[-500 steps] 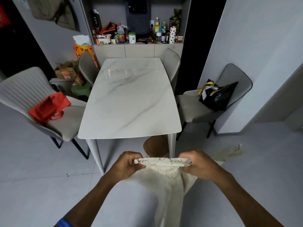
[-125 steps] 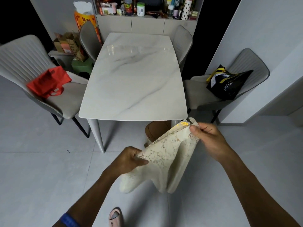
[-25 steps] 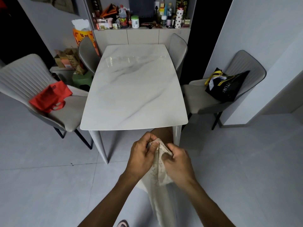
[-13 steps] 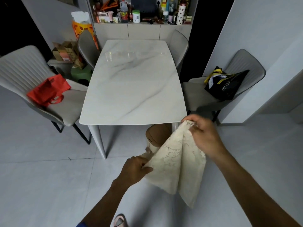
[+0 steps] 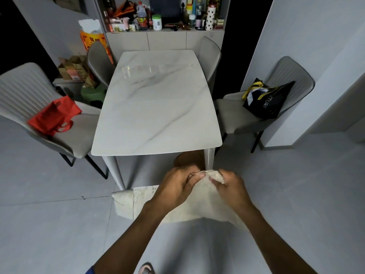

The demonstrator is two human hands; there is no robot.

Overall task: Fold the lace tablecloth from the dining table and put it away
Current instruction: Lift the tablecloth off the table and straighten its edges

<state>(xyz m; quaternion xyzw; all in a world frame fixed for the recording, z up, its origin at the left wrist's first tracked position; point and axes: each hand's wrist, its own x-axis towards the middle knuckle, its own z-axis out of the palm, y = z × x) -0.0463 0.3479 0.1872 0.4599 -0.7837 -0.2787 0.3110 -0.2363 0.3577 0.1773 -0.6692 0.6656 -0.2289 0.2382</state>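
Head view: left hand (image 5: 178, 186) and right hand (image 5: 230, 187) sit close together, both pinching the top edge of the lace tablecloth (image 5: 195, 206), which hangs below them, spreading out past the left wrist. Just beyond the knuckles stands the bare marble table (image 5: 158, 107).

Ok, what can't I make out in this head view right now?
- Tablecloth: fold count unclear; left hand and right hand cover its top edge.
- Brown object under the table: mostly hidden by the tabletop.
- Shelf bottles: labels too small.
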